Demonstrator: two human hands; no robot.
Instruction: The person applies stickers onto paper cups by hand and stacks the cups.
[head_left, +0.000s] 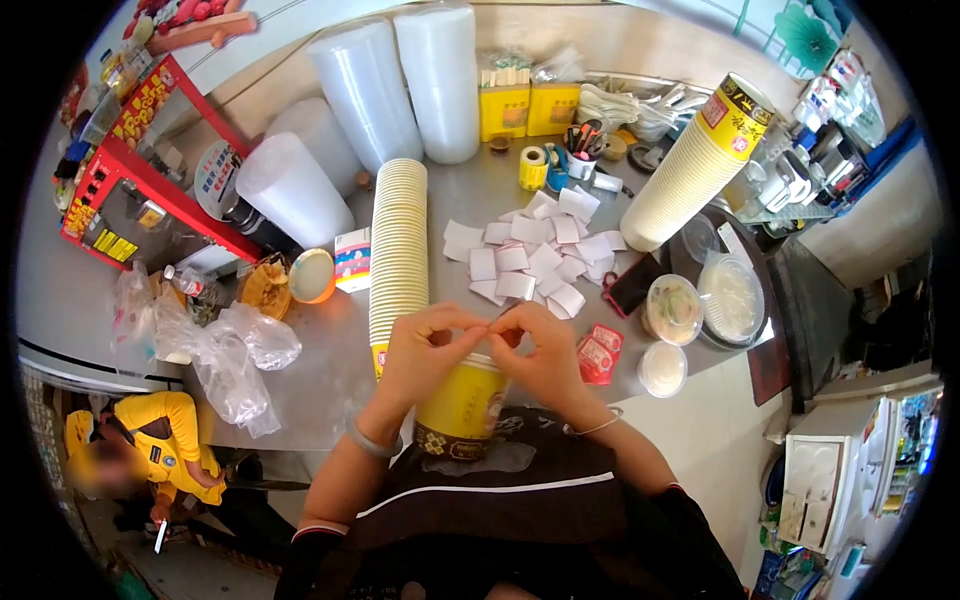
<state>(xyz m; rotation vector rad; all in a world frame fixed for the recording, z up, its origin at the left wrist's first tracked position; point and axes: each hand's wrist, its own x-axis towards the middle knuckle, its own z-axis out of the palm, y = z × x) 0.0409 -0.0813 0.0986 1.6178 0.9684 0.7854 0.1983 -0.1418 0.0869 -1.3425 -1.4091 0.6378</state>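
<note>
My left hand [437,345] and my right hand [535,350] meet above a yellow paper cup [462,405], thumbs and forefingers pinched together. What the fingertips hold, if anything, is too small to make out. The cup stands upright near the table's front edge, against my apron. Left of it a long stack of paper cups [399,250] lies on the grey table [330,345]. A loose pile of white paper slips [540,258] is spread behind my hands. Red packets [599,354] lie to the right of my right hand.
Tall stacks of clear plastic lids [438,85] stand at the back. Another cup stack [690,165] leans at right, near lidded bowls [673,310]. Plastic bags [225,360] lie at left. A person in yellow [165,435] sits at lower left holding a phone [161,537].
</note>
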